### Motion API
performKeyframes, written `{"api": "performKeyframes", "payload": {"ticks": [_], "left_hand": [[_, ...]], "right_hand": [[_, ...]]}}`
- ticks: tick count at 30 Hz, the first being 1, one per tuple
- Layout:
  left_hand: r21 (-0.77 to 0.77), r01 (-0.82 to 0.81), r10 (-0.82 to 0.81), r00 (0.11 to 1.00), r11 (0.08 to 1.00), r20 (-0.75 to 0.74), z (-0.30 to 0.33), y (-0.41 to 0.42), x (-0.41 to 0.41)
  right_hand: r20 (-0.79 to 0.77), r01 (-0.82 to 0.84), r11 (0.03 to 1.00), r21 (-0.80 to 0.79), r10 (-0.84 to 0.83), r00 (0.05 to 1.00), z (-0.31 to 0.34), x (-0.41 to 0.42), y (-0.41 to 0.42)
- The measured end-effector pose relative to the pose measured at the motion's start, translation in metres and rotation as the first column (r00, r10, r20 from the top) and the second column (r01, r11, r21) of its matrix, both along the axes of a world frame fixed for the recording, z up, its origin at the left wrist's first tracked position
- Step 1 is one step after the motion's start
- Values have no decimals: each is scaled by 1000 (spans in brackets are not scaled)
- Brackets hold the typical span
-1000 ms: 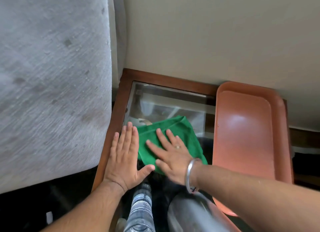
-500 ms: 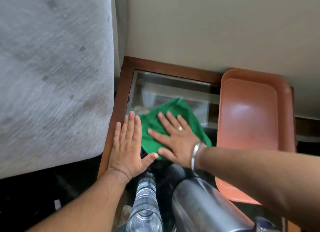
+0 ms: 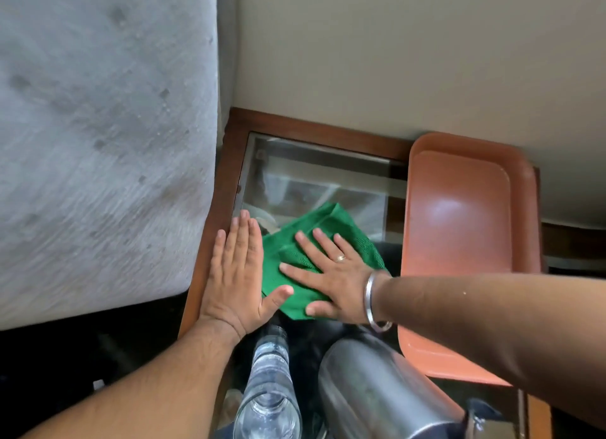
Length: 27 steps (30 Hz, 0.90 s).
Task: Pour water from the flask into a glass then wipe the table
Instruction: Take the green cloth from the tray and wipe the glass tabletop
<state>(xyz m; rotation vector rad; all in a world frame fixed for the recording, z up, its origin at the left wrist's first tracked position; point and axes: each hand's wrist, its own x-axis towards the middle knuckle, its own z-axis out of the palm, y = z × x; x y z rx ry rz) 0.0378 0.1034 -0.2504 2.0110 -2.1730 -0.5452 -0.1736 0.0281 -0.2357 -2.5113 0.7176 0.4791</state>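
Note:
A green cloth (image 3: 341, 238) lies on the glass top of a wood-framed table (image 3: 314, 173). My right hand (image 3: 331, 274) presses flat on the cloth with fingers spread. My left hand (image 3: 236, 274) rests flat beside it on the table's left edge, its thumb touching the cloth. A clear glass with water (image 3: 269, 392) stands at the near edge. To the right of the glass stands the steel flask (image 3: 383, 389), under my right forearm.
An orange tray (image 3: 459, 242) lies on the right side of the table. A grey mattress (image 3: 98, 143) borders the table on the left. A beige wall rises behind the table.
The cloth and my right hand have slid a little to the right and farther from me. The view has tipped down, so more of the glass and flask shows.

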Motion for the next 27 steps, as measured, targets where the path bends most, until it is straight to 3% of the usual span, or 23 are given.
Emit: {"api": "performKeyframes", "payload": {"ticks": [2, 3, 5, 6, 7, 8, 10, 12, 13, 15, 16, 18, 20, 21, 22, 24, 25, 27], "left_hand": [[-13, -4, 4, 1000, 1000, 20, 1, -1, 1], [-32, -2, 3, 999, 999, 34, -1, -2, 2], [-58, 1, 1, 999, 998, 38, -4, -1, 1], [-63, -7, 10, 999, 998, 42, -6, -1, 1], [-62, -13, 16, 999, 998, 50, -6, 0, 1], [-59, -21, 25, 997, 998, 71, -6, -2, 1], [-24, -51, 54, 992, 998, 115, -3, -3, -1], [44, -109, 100, 981, 993, 166, 4, -1, -5], [86, -153, 135, 974, 984, 182, 8, 1, -7], [138, -218, 186, 960, 966, 211, 9, 4, -8], [149, -234, 198, 954, 961, 224, 6, 4, -8], [128, -240, 207, 950, 962, 232, -4, 4, -5], [93, -241, 215, 950, 966, 225, -10, 3, -3], [85, -246, 222, 949, 965, 225, -14, 3, -3], [85, -255, 230, 947, 963, 225, -15, 4, -3], [83, -265, 241, 944, 961, 225, -13, 3, -3], [87, -266, 241, 944, 960, 226, -12, 2, -3], [97, -264, 238, 946, 960, 221, -11, 1, -3]], "right_hand": [[-43, 77, 994, -83, -81, 996, -4, -2, -45], [-49, 255, 957, -135, -264, 963, -6, 3, -71], [-37, 664, 715, -221, -686, 726, -7, 21, -114], [-21, 749, 608, -263, -780, 626, -10, 36, -125], [-8, 745, 589, -311, -786, 618, -13, 50, -125], [3, 673, 653, -347, -717, 697, -16, 62, -117], [14, 361, 880, -308, -375, 927, -16, 67, -90], [34, 96, 970, -221, -90, 995, -12, 40, -70], [36, 64, 976, -210, -58, 998, -9, 23, -67], [-5, 212, 939, -269, -222, 975, -6, -2, -77], [-26, 348, 882, -317, -375, 927, -5, -1, -87], [-9, 639, 682, -356, -686, 728, -8, 28, -111], [12, 780, 525, -340, -827, 562, -9, 80, -129], [11, 757, 561, -335, -801, 599, -12, 104, -130], [18, 658, 669, -344, -696, 717, -13, 123, -125], [48, 321, 898, -300, -322, 945, -10, 134, -107], [82, 176, 948, -264, -160, 984, -8, 125, -100], [140, 43, 978, -203, -15, 990, -6, 90, -94]]}}
